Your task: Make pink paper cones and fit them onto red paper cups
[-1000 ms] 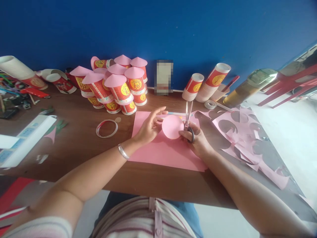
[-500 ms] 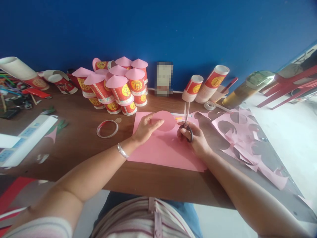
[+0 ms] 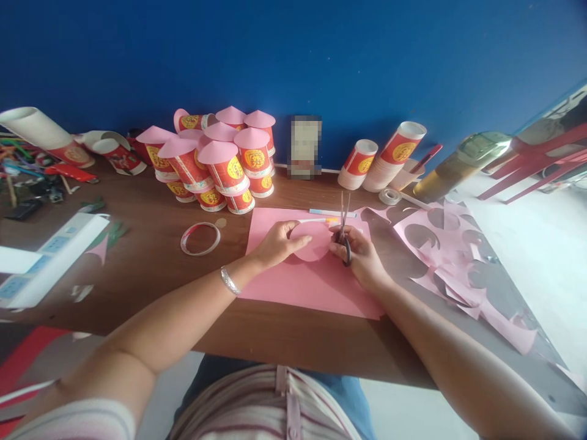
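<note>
I have in my left hand [image 3: 277, 244] a pink paper disc [image 3: 314, 247], and in my right hand [image 3: 362, 253] a pair of scissors [image 3: 343, 234]. The disc is over the pink sheet [image 3: 312, 284], which lies on the bench [image 3: 229, 324]; whether the disc touches the sheet, I cannot tell. The step in hand, as I judge it, is the handling of this round piece between my two hands, with the scissors ready beside it. For the next move, I think, the disc must stay flat and not be bent, and the blades must be guided with care, because they are near to its right edge.

About the pose: my left forearm comes from the lower left, and this hand is closed on the disc, the thumb lying on top and pointing to the right. My right forearm comes from the lower right, and this hand is closed around the scissors' handles, so that the tips stand up, pointing away from me. The blades look slightly parted. If my right fingertips touch the disc also, I cannot tell. Behind the disc lie an orange-capped marker [image 3: 331, 220] and a pale pen [image 3: 330, 213].
</note>
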Demonstrator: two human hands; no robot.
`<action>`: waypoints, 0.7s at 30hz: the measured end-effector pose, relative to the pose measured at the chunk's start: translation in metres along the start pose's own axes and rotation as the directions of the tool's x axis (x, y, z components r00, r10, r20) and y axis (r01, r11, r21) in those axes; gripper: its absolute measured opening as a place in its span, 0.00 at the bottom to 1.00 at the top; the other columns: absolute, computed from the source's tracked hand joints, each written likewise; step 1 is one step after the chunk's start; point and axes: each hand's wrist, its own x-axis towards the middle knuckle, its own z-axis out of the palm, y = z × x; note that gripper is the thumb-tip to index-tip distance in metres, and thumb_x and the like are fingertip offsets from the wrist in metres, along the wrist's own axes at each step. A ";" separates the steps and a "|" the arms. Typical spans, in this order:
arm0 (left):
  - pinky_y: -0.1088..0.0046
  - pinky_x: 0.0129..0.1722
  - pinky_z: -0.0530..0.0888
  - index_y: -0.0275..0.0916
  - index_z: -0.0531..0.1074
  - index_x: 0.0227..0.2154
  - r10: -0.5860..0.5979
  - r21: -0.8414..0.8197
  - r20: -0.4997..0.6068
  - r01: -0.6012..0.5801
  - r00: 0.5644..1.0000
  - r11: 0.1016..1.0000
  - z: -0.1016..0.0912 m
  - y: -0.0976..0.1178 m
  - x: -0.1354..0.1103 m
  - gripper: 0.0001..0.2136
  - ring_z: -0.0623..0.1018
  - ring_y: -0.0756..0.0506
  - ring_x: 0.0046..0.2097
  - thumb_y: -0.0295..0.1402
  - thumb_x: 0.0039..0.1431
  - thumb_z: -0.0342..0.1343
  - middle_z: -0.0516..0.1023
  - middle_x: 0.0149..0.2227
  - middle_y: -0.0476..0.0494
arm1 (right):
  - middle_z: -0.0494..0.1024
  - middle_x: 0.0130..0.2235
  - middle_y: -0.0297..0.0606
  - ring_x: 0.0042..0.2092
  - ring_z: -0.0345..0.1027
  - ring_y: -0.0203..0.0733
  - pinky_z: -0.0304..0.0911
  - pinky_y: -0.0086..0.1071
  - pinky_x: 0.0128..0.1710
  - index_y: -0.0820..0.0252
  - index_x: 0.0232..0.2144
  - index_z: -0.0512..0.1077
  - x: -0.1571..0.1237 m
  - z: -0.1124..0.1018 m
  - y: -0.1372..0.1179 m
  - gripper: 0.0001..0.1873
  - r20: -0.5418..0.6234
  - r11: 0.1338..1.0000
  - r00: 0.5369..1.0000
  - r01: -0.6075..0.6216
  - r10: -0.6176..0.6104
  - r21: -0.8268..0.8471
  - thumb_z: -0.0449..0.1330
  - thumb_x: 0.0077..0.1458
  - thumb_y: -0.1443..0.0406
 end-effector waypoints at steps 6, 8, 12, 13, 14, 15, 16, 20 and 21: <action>0.74 0.32 0.62 0.34 0.80 0.39 0.007 -0.014 0.090 -0.006 0.996 1.000 0.000 -0.002 0.000 0.13 0.65 0.51 0.31 0.41 0.60 0.63 0.68 0.27 0.52 | 0.72 0.29 0.27 0.30 0.64 0.34 0.61 0.29 0.30 0.54 0.38 0.74 -0.001 0.002 0.003 0.24 -0.006 1.000 1.000 0.008 -0.008 -0.024 0.77 0.42 0.54; 0.73 0.35 0.66 0.35 0.80 0.41 0.022 -0.048 0.104 -0.017 0.994 0.999 0.000 -0.003 0.000 0.14 0.68 0.49 0.33 0.41 0.60 0.62 0.73 0.30 0.50 | 0.71 0.28 0.26 0.29 0.63 0.33 0.60 0.29 0.29 0.54 0.38 0.73 0.000 0.002 0.004 0.24 -0.009 1.000 1.000 0.017 -0.017 -0.023 0.77 0.43 0.54; 0.72 0.38 0.69 0.34 0.79 0.36 0.033 -0.034 0.066 -0.031 0.997 0.999 -0.002 -0.005 0.002 0.14 0.72 0.48 0.35 0.42 0.61 0.63 0.77 0.32 0.48 | 0.72 0.29 0.27 0.29 0.65 0.34 0.63 0.31 0.30 0.54 0.37 0.72 0.001 0.002 0.004 0.23 0.027 0.997 0.998 0.054 -0.053 -0.053 0.77 0.44 0.54; 0.71 0.39 0.70 0.34 0.80 0.37 0.033 -0.040 0.053 -0.031 0.998 0.999 -0.003 -0.006 0.002 0.14 0.74 0.47 0.36 0.43 0.62 0.63 0.79 0.33 0.47 | 0.73 0.29 0.28 0.30 0.66 0.35 0.63 0.31 0.30 0.55 0.37 0.72 0.001 0.002 0.004 0.24 0.034 0.997 0.998 0.056 -0.054 -0.055 0.77 0.43 0.54; 0.71 0.41 0.71 0.34 0.80 0.38 0.029 -0.055 0.039 -0.027 0.999 0.998 -0.003 -0.007 0.003 0.15 0.75 0.46 0.38 0.43 0.61 0.64 0.81 0.36 0.46 | 0.74 0.29 0.28 0.30 0.66 0.35 0.63 0.31 0.30 0.55 0.38 0.73 0.001 0.002 0.004 0.24 0.037 0.997 0.998 0.049 -0.047 -0.054 0.77 0.43 0.54; 0.70 0.42 0.72 0.35 0.80 0.40 0.020 -0.079 0.028 -0.018 0.999 0.997 -0.004 -0.008 0.003 0.16 0.77 0.44 0.40 0.44 0.61 0.65 0.82 0.38 0.44 | 0.75 0.29 0.29 0.29 0.66 0.35 0.63 0.31 0.30 0.55 0.40 0.73 0.001 0.001 0.003 0.25 0.034 0.998 0.999 0.038 -0.037 -0.049 0.77 0.43 0.54; 0.69 0.43 0.73 0.35 0.81 0.41 0.008 -0.106 0.016 -0.006 1.000 0.994 -0.005 -0.009 0.004 0.17 0.78 0.43 0.42 0.45 0.61 0.65 0.83 0.40 0.43 | 0.75 0.29 0.29 0.29 0.66 0.35 0.62 0.31 0.29 0.55 0.42 0.73 0.001 0.000 0.003 0.26 0.029 0.999 0.999 0.026 -0.025 -0.043 0.77 0.43 0.53; 0.67 0.46 0.75 0.35 0.81 0.45 -0.031 -0.175 -0.019 0.027 0.999 0.984 -0.009 -0.011 0.007 0.19 0.80 0.40 0.45 0.46 0.59 0.67 0.85 0.44 0.40 | 0.76 0.29 0.29 0.28 0.66 0.35 0.61 0.31 0.28 0.55 0.42 0.73 0.002 -0.003 0.003 0.28 0.013 0.999 1.000 0.005 -0.005 -0.032 0.77 0.43 0.53; 0.67 0.46 0.75 0.35 0.81 0.44 -0.031 -0.176 -0.026 0.026 0.999 0.984 -0.009 -0.011 0.007 0.19 0.80 0.40 0.45 0.46 0.59 0.67 0.85 0.43 0.40 | 0.76 0.29 0.29 0.28 0.66 0.35 0.61 0.32 0.29 0.55 0.42 0.73 0.002 -0.004 0.003 0.27 0.014 0.999 1.000 0.005 -0.004 -0.034 0.77 0.43 0.53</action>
